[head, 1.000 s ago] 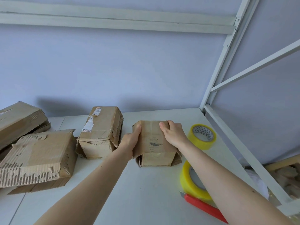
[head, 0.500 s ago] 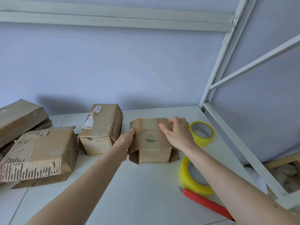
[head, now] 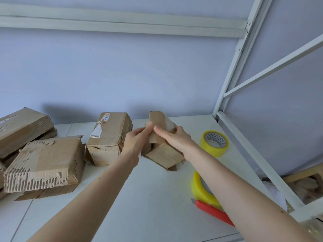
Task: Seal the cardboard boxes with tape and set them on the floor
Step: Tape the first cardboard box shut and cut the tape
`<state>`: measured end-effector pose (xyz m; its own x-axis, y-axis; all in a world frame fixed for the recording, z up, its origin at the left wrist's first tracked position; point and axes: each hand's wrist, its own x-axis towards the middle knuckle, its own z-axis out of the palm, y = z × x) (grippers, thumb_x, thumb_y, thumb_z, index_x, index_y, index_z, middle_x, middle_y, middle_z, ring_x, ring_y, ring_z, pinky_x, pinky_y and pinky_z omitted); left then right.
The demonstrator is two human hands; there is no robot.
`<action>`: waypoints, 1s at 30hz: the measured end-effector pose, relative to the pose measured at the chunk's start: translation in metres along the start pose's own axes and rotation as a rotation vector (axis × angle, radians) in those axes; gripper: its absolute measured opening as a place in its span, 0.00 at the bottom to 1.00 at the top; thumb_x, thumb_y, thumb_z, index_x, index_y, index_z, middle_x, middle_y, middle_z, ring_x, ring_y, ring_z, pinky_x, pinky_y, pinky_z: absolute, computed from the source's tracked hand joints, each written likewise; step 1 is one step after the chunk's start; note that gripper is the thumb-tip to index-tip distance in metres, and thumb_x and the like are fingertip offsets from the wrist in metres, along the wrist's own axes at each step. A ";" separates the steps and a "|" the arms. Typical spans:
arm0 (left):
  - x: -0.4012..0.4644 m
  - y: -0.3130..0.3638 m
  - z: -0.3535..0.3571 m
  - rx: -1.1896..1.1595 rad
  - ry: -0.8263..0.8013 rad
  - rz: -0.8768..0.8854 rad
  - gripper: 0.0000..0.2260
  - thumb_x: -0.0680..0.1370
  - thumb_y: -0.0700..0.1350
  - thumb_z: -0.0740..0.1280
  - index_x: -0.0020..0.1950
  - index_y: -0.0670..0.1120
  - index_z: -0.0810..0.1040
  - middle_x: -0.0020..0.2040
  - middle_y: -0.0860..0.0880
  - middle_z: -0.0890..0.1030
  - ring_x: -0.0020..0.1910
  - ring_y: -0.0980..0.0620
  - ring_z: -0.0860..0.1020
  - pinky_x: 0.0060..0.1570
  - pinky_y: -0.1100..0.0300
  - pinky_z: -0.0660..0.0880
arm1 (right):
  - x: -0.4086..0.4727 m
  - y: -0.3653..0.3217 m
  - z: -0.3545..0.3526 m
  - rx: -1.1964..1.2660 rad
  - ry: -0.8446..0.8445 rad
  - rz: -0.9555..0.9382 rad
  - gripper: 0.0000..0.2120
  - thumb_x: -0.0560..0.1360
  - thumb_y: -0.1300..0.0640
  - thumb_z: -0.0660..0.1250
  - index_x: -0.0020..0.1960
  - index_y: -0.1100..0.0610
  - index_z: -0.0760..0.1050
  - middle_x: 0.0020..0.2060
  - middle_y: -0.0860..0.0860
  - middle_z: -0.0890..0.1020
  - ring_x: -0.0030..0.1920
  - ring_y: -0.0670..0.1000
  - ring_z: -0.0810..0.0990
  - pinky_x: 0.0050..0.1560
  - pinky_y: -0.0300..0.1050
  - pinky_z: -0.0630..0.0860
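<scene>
Small brown box [head: 162, 152], tilted, flaps loose

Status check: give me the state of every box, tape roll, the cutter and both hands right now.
Small box: tilted, held, end flaps loose.
Labelled box: on the table, dented.
Torn box: on the table, top layer ripped.
Far-left box: lying tilted.
Far tape roll: lying flat.
Near tape roll: partly hidden.
Red cutter: on the table.
Left hand: gripping the small box.
Right hand: gripping the small box.
</scene>
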<state>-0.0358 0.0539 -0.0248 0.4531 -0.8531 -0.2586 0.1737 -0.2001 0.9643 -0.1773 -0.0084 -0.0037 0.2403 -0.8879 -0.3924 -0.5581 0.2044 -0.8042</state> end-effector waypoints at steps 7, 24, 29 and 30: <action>0.006 0.005 0.006 -0.013 -0.013 0.126 0.12 0.78 0.40 0.73 0.61 0.49 0.83 0.47 0.51 0.86 0.46 0.53 0.84 0.46 0.62 0.79 | 0.018 0.017 -0.007 0.308 -0.127 0.018 0.40 0.60 0.32 0.73 0.65 0.52 0.75 0.53 0.51 0.85 0.51 0.53 0.85 0.47 0.49 0.81; 0.020 -0.028 0.031 0.106 -0.100 -0.036 0.31 0.79 0.52 0.71 0.78 0.53 0.60 0.58 0.51 0.78 0.59 0.49 0.79 0.64 0.50 0.73 | 0.016 0.038 -0.025 0.150 -0.066 -0.044 0.15 0.77 0.47 0.66 0.60 0.54 0.76 0.54 0.52 0.83 0.53 0.52 0.82 0.57 0.50 0.78; 0.020 -0.026 0.033 0.086 -0.196 0.032 0.29 0.82 0.57 0.65 0.81 0.58 0.58 0.72 0.54 0.73 0.64 0.54 0.77 0.63 0.57 0.72 | 0.011 0.028 -0.034 0.140 -0.042 -0.108 0.29 0.79 0.46 0.66 0.77 0.51 0.62 0.63 0.49 0.79 0.58 0.49 0.80 0.55 0.44 0.74; 0.020 -0.025 0.034 0.099 -0.209 0.035 0.30 0.80 0.59 0.65 0.81 0.59 0.58 0.73 0.55 0.71 0.65 0.55 0.77 0.63 0.58 0.72 | 0.008 0.025 -0.036 0.129 -0.036 -0.125 0.30 0.80 0.47 0.65 0.78 0.50 0.60 0.62 0.48 0.79 0.57 0.48 0.80 0.57 0.44 0.73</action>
<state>-0.0605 0.0254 -0.0525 0.2645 -0.9395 -0.2176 0.0695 -0.2065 0.9760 -0.2177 -0.0250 -0.0107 0.3312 -0.8948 -0.2994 -0.4158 0.1464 -0.8976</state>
